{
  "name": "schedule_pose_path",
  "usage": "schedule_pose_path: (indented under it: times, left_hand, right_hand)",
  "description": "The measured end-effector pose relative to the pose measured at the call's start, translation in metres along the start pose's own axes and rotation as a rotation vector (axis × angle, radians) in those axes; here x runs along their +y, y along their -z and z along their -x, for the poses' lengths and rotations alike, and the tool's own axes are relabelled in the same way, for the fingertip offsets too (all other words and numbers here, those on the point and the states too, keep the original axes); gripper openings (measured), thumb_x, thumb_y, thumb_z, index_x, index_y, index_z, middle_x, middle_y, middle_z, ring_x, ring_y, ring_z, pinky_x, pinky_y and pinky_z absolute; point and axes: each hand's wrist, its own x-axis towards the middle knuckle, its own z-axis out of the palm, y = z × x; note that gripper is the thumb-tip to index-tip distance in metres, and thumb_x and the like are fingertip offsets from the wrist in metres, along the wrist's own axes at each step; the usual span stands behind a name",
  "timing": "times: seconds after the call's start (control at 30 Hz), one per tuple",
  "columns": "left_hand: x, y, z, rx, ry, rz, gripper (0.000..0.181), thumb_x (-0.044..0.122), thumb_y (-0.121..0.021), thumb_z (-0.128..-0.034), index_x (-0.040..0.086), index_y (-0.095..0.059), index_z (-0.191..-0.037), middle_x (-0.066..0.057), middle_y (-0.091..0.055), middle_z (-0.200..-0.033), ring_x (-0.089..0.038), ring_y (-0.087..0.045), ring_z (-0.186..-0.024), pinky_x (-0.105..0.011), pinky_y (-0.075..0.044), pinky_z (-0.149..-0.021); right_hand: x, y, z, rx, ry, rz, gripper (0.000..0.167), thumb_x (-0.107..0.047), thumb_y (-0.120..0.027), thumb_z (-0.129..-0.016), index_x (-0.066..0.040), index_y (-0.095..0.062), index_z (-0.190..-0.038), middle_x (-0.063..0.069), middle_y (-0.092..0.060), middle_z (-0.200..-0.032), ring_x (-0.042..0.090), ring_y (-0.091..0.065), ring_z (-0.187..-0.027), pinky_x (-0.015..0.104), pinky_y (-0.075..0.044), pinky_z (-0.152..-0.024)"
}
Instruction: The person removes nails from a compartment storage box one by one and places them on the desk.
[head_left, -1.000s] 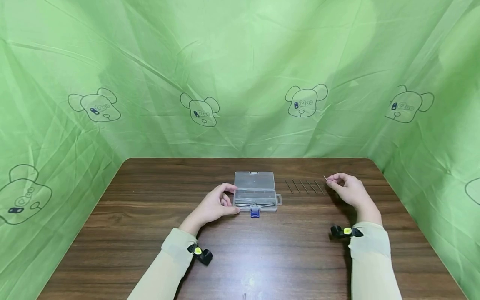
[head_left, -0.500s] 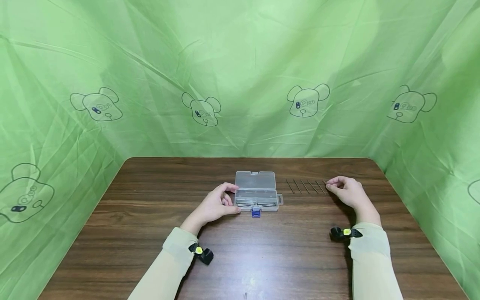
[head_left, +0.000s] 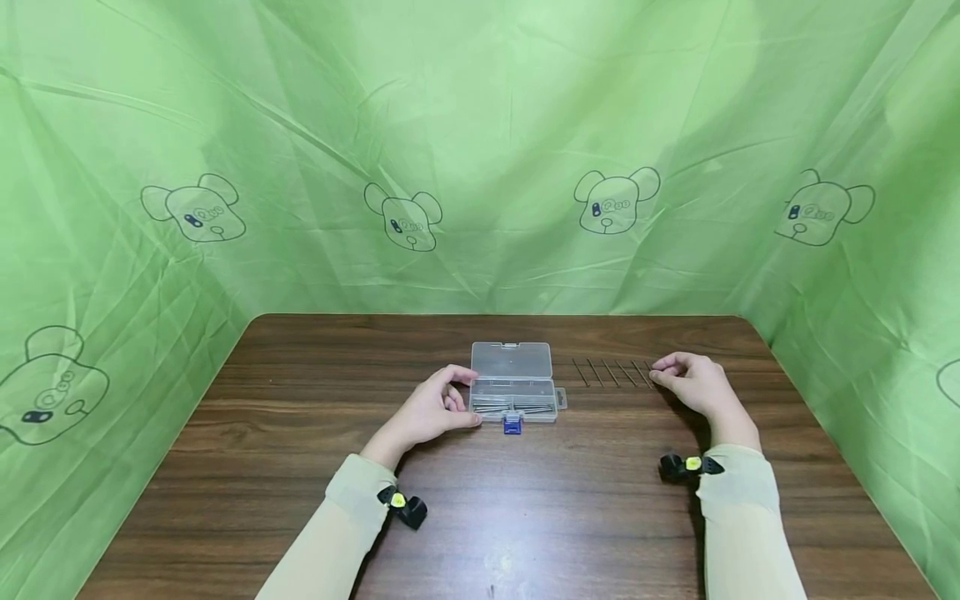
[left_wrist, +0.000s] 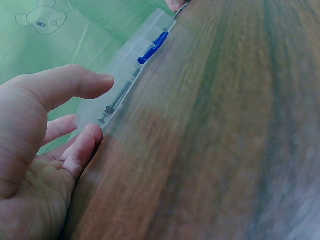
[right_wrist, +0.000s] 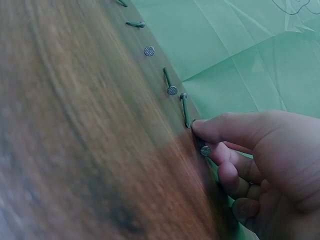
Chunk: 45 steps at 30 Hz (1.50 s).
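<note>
A clear plastic box [head_left: 513,389] lies on the table with its lid [head_left: 512,360] folded back and a blue latch [head_left: 512,426] at the front. Several nails [head_left: 491,409] lie in its compartments. My left hand [head_left: 427,407] holds the box's left end, thumb at the front corner and a finger at the back. To the right of the box, several nails [head_left: 609,373] lie slanted in a spaced row. At the row's right end, my right hand [head_left: 699,385] pinches another nail [right_wrist: 205,150], low at the table; its head shows beside the fingers in the right wrist view.
The brown wooden table [head_left: 517,500] extends toward me and to both sides. Green cloth [head_left: 480,167] with bear-face drawings hangs behind and beside it. A hanging tab [head_left: 561,398] sticks out from the box's right end.
My right hand has lowered its nail from above the table to the row's right end, then barely moved. The left hand stays on the box.
</note>
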Motion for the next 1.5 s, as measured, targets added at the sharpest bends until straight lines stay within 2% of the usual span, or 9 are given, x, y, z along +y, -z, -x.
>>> schedule_pose_path:
  times: [0.23, 0.7, 0.83, 0.93, 1.1, 1.3, 1.5]
  left_hand:
    - [0.001, 0.0, 0.001, 0.009, -0.022, 0.018, 0.069, 0.014, -0.096, -0.0834, 0.007, -0.062, -0.144, -0.011, -0.067, -0.123, -0.016, -0.066, -0.079, -0.026, -0.056, -0.071]
    - [0.0, 0.0, 0.0, 0.004, -0.006, 0.011, 0.07, 0.013, -0.096, -0.0833, 0.009, -0.062, -0.144, -0.009, -0.067, -0.123, -0.016, -0.067, -0.081, -0.026, -0.056, -0.072]
    - [0.0, 0.0, 0.001, 0.002, -0.003, 0.013, 0.07, 0.014, -0.096, -0.0834, 0.009, -0.062, -0.144, -0.009, -0.067, -0.123, -0.016, -0.067, -0.08, -0.025, -0.056, -0.072]
    - [0.001, 0.0, 0.001, 0.004, -0.011, 0.023, 0.069, 0.014, -0.096, -0.0833, 0.008, -0.062, -0.144, -0.011, -0.067, -0.124, -0.016, -0.066, -0.08, -0.025, -0.056, -0.071]
    - [0.001, 0.0, 0.0, 0.004, -0.007, 0.019, 0.069, 0.013, -0.095, -0.0837, 0.009, -0.062, -0.144, -0.008, -0.067, -0.125, -0.015, -0.066, -0.081, -0.025, -0.056, -0.071]
    - [0.0, -0.001, 0.0, 0.006, -0.005, 0.012, 0.069, 0.012, -0.095, -0.0835, 0.009, -0.062, -0.144, -0.008, -0.067, -0.123, -0.015, -0.067, -0.08, -0.026, -0.057, -0.072]
    - [0.0, -0.001, 0.0, 0.005, -0.009, 0.018, 0.069, 0.013, -0.095, -0.0834, 0.009, -0.062, -0.144, -0.009, -0.067, -0.122, -0.015, -0.067, -0.08, -0.025, -0.056, -0.071]
  right_hand:
    - [0.001, 0.0, -0.001, -0.003, -0.007, -0.004, 0.026, -0.03, -0.077, -0.103, -0.006, -0.079, -0.112, 0.005, -0.078, -0.095, 0.022, -0.067, -0.092, 0.044, -0.048, -0.087]
    - [0.001, 0.003, 0.001, 0.006, 0.008, -0.002, 0.029, -0.034, -0.076, -0.104, -0.006, -0.08, -0.113, 0.006, -0.079, -0.098, 0.023, -0.069, -0.095, 0.045, -0.049, -0.088]
    - [-0.001, 0.01, 0.003, 0.037, 0.024, -0.008, 0.03, -0.035, -0.076, -0.104, -0.007, -0.08, -0.113, 0.006, -0.078, -0.097, 0.019, -0.067, -0.089, 0.042, -0.049, -0.083]
    - [-0.005, 0.017, 0.003, 0.072, 0.046, -0.018, 0.029, -0.035, -0.076, -0.105, -0.008, -0.08, -0.113, 0.005, -0.077, -0.096, 0.013, -0.065, -0.084, 0.034, -0.049, -0.079]
    - [-0.022, 0.03, 0.004, 0.116, 0.086, -0.067, 0.028, -0.035, -0.076, -0.105, -0.009, -0.08, -0.115, 0.008, -0.079, -0.101, 0.004, -0.064, -0.082, 0.021, -0.048, -0.072]
    - [-0.055, 0.04, 0.006, 0.132, 0.149, -0.108, 0.025, -0.033, -0.076, -0.105, -0.01, -0.079, -0.114, 0.009, -0.078, -0.1, 0.007, -0.064, -0.082, 0.019, -0.048, -0.069]
    - [-0.09, 0.038, 0.006, 0.117, 0.215, -0.141, 0.021, -0.029, -0.079, -0.104, -0.01, -0.079, -0.115, 0.006, -0.077, -0.099, 0.009, -0.066, -0.084, 0.016, -0.05, -0.073]
